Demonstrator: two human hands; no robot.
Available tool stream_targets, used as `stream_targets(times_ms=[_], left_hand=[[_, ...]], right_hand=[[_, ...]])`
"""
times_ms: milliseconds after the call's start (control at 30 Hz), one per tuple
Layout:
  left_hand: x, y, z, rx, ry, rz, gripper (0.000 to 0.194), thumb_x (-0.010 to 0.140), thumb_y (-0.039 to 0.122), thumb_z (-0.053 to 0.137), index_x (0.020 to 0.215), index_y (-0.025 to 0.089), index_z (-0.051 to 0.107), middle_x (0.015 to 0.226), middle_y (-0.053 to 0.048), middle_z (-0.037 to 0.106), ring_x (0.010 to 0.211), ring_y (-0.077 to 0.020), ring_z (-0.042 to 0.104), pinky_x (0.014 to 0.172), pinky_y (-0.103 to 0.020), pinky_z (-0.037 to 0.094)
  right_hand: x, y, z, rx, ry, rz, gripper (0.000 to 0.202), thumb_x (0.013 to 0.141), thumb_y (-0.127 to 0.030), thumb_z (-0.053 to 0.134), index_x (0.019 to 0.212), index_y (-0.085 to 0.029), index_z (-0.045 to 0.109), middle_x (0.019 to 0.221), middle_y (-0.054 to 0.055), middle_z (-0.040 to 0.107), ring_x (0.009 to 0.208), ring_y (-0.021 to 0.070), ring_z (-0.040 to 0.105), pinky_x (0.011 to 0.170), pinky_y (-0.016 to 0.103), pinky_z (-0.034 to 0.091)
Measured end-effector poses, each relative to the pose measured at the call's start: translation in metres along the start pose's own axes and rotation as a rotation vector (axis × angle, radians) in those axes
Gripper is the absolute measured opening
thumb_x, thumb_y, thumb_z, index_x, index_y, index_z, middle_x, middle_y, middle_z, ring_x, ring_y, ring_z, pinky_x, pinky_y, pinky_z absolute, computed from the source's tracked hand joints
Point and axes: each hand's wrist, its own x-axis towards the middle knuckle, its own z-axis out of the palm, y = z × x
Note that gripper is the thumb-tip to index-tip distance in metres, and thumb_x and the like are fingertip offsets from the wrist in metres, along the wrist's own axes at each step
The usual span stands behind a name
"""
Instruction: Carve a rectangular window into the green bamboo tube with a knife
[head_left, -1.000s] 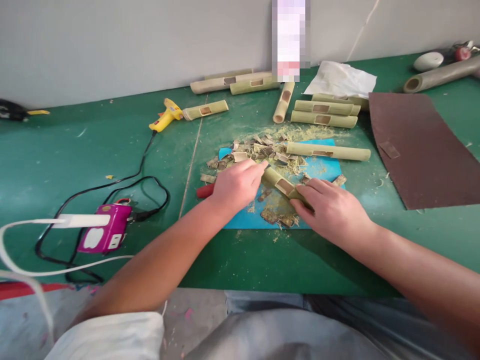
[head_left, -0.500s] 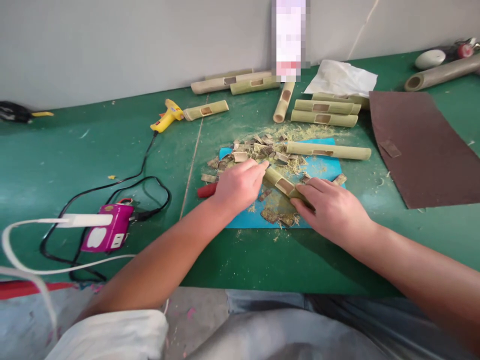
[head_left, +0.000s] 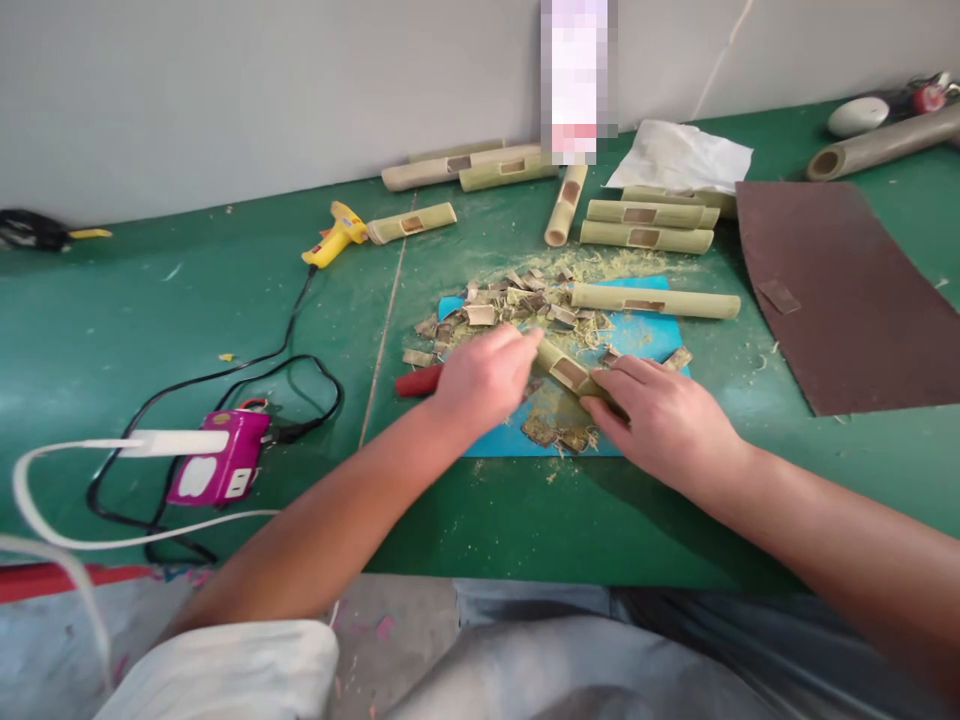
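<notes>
the right hand (head_left: 664, 415) wraps its fingers round a notched bamboo tube (head_left: 554, 359); the left hand (head_left: 489, 375) curls by its far end, any grip hidden

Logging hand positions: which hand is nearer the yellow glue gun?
Left. The left hand is below and right of the yellow glue gun in the picture; the right hand is farther right, holding the bamboo tube.
</notes>
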Motion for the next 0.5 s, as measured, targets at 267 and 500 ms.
stream_targets(times_ms=[267,500], left_hand=[[-0.0033,0.0048,-0.0017,-0.015,-0.037,0.029,0.035,0.102,0.022,0.038,0.118,0.010,0.066,0.081,-0.008,0.067,0.072,-0.0144,0.064,0.066,-0.025,0.054],[-0.0054,0.0035,0.0008,-0.056,-0.012,0.051,0.033,0.101,0.022,0.041,0.119,0.008,0.066,0.083,-0.009,0.069,0.073,-0.0148,0.065,0.068,-0.026,0.055]], right_hand=[[-0.0001,0.0006,0.0001,-0.016,-0.011,0.005,0.025,0.095,-0.028,0.049,0.088,-0.014,0.069,0.085,0.008,0.066,0.074,0.0182,0.058,0.064,0.030,0.040],[-0.0004,-0.0006,-0.0006,0.002,-0.017,0.012,0.023,0.094,-0.027,0.050,0.087,-0.015,0.069,0.083,0.007,0.065,0.074,0.0181,0.058,0.064,0.030,0.040]])
